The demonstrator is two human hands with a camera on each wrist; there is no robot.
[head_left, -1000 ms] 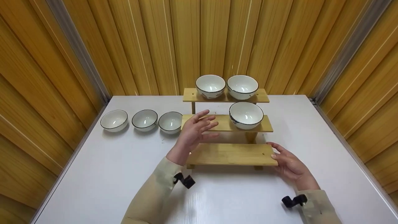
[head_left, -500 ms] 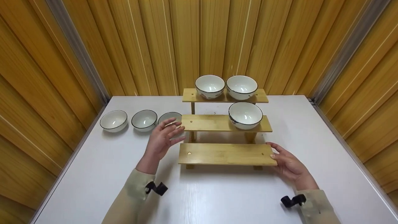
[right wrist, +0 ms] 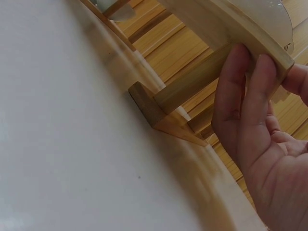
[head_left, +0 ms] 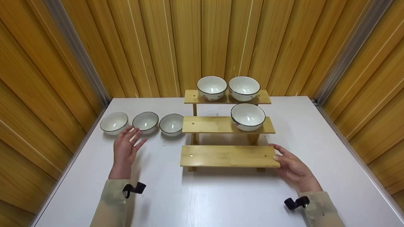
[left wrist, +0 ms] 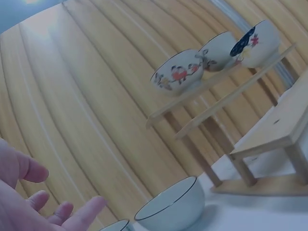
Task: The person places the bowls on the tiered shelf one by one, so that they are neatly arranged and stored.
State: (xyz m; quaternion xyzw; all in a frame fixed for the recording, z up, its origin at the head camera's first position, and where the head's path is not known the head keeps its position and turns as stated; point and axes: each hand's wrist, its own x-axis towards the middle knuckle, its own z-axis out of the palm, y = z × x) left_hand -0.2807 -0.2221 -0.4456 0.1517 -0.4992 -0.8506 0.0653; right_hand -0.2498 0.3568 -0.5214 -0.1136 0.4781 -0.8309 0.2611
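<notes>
My left hand (head_left: 125, 148) is held with loosely spread fingers in front of the left and middle table bowls, its fingertips overlapping the rim of the middle bowl (head_left: 145, 122) in the head view. Nothing is in it. To its left sits another white bowl (head_left: 114, 123), and a third bowl (head_left: 171, 125) lies by the stand. My right hand (head_left: 293, 165) grips the right end of the lowest shelf of a three-tier wooden stand (head_left: 228, 156), thumb on top and fingers beneath. Two bowls (head_left: 212, 88) stand on the top tier; one patterned bowl (head_left: 248, 117) is on the right of the middle tier.
A white table (head_left: 202, 198) carries the stand and the loose bowls. Wood-panelled walls (head_left: 157, 47) enclose it at the back and both sides. In the left wrist view, the bowls on the stand show painted birds and flowers (left wrist: 179, 74).
My left hand has moved left, from in front of the stand's middle shelf, past the nearest table bowl, to the farther bowls. The right hand keeps its hold on the lowest shelf.
</notes>
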